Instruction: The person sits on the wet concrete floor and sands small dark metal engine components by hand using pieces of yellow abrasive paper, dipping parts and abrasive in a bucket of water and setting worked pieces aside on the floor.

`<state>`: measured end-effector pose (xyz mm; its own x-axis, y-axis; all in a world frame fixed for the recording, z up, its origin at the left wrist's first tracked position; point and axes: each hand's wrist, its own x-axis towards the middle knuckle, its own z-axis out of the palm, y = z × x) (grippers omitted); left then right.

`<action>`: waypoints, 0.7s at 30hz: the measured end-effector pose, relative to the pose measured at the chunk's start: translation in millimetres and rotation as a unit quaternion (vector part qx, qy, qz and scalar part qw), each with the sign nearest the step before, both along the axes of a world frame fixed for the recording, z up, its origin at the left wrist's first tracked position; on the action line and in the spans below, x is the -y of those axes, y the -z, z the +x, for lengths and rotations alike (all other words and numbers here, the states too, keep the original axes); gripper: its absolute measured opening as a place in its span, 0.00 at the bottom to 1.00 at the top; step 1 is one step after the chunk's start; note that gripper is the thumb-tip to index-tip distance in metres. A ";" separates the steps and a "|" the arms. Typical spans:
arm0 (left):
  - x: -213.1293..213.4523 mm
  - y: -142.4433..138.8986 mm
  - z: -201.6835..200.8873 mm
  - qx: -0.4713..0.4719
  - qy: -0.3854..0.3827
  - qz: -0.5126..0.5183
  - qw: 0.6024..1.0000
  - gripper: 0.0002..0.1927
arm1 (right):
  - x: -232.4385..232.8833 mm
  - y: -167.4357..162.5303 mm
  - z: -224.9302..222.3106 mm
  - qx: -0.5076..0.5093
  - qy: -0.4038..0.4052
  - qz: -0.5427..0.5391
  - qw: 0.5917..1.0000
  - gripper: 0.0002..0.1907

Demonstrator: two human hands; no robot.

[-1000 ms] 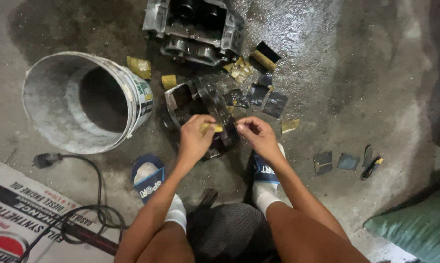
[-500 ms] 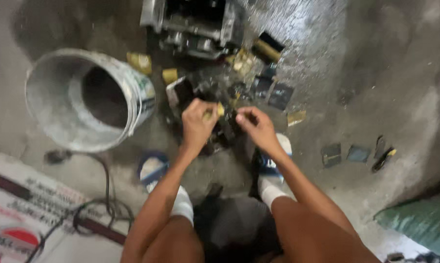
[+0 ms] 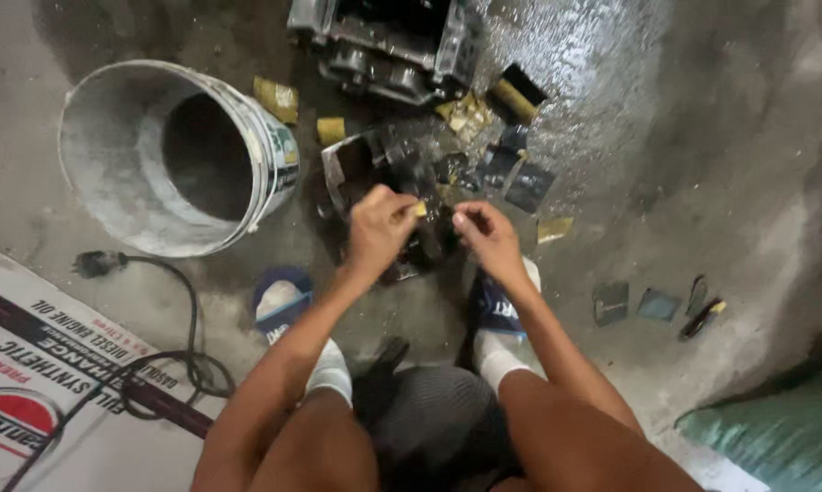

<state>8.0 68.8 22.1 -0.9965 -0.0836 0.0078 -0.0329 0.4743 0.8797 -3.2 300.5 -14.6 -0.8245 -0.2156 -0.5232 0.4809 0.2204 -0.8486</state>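
Observation:
I squat over a dark, oily metal part (image 3: pixel 388 182) lying on the wet concrete floor. My left hand (image 3: pixel 379 228) is closed around a small yellow piece (image 3: pixel 419 210) held just above that part. My right hand (image 3: pixel 485 232) hovers beside it with fingertips pinched together; whether it holds anything is too small to tell. Both hands sit close together over the greasy part, between my two feet in blue slippers.
A grey bucket (image 3: pixel 169 155) lies on its side at the left. A large metal engine block (image 3: pixel 383 41) stands at the top. Small yellow and dark scraps (image 3: pixel 520 182) litter the floor. A black cable (image 3: pixel 169 310) crosses printed cardboard (image 3: pixel 37 383). A green sack (image 3: pixel 775 437) lies at bottom right.
My view has tilted a little; both hands stay over the dark part, with the left hand turned slightly and the yellow piece still in it.

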 end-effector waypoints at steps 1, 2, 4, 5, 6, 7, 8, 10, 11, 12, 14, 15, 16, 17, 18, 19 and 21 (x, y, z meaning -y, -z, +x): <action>1.2 4.4 0.6 -0.013 0.019 0.004 1.000 0.07 | -0.1 -0.3 0.1 -0.001 0.008 -0.010 1.000 0.12; 2.6 9.0 1.9 -0.034 0.034 0.009 0.999 0.08 | -0.8 -0.8 0.7 -0.010 0.013 -0.019 1.000 0.12; 7.9 21.2 1.8 -0.087 0.069 -0.153 0.982 0.06 | -2.7 -0.2 1.4 -0.003 0.016 -0.025 1.000 0.11; 11.1 27.4 1.7 -0.099 0.087 -0.232 0.964 0.08 | -3.9 0.4 1.9 0.010 0.016 -0.027 0.999 0.11; 13.4 32.9 1.9 -0.084 0.062 -0.170 0.980 0.07 | -5.3 0.9 2.7 0.019 0.004 -0.022 1.000 0.11; 16.4 38.2 0.7 -0.082 0.042 -0.109 0.990 0.07 | -6.2 1.6 3.3 0.015 0.002 -0.018 1.000 0.11; 18.3 42.3 -1.0 -0.089 0.025 -0.043 0.995 0.07 | -7.0 2.3 3.8 0.002 0.002 -0.010 1.000 0.11; 21.6 45.2 -3.4 -0.099 0.050 -0.069 0.991 0.07 | -7.0 3.2 5.5 0.017 0.012 -0.021 1.000 0.11; 22.3 43.7 -3.8 -0.093 0.060 -0.080 0.991 0.07 | -6.4 3.7 6.5 0.036 0.015 -0.024 0.999 0.11; 22.1 39.7 -2.7 -0.064 0.048 -0.086 0.993 0.08 | -5.5 3.9 7.1 0.040 0.005 -0.024 0.999 0.11; 20.6 25.6 2.5 -0.026 0.038 -0.100 0.994 0.11 | -3.9 4.2 7.7 0.028 0.003 -0.027 0.999 0.12; 20.9 16.3 4.2 -0.015 0.084 -0.059 0.995 0.06 | -3.7 4.3 7.3 0.024 0.013 -0.030 0.999 0.12; 22.5 4.0 11.4 0.003 0.121 -0.016 0.993 0.04 | -4.4 4.1 7.0 0.029 0.014 -0.032 0.999 0.12; 26.9 -11.2 20.8 0.027 0.152 0.027 0.988 0.07 | -5.3 3.9 6.2 0.039 0.010 -0.035 0.999 0.12; 31.7 -26.3 28.0 0.014 0.130 0.028 0.991 0.08 | -7.8 3.4 5.6 0.050 0.006 -0.009 0.999 0.12; 40.9 -41.8 34.3 -0.002 0.115 0.028 0.993 0.09 | -10.6 2.8 4.7 0.058 0.009 0.016 0.998 0.13; 77.4 -72.7 40.6 -0.056 0.105 -0.025 0.993 0.09 | -17.0 2.1 3.5 0.052 0.035 0.026 0.998 0.12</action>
<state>48.6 -8.6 94.8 -0.9844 0.1301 0.1187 0.1688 0.5042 0.8470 0.4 317.5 -16.7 -0.7768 -0.1296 -0.6163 0.5820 0.2262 -0.7811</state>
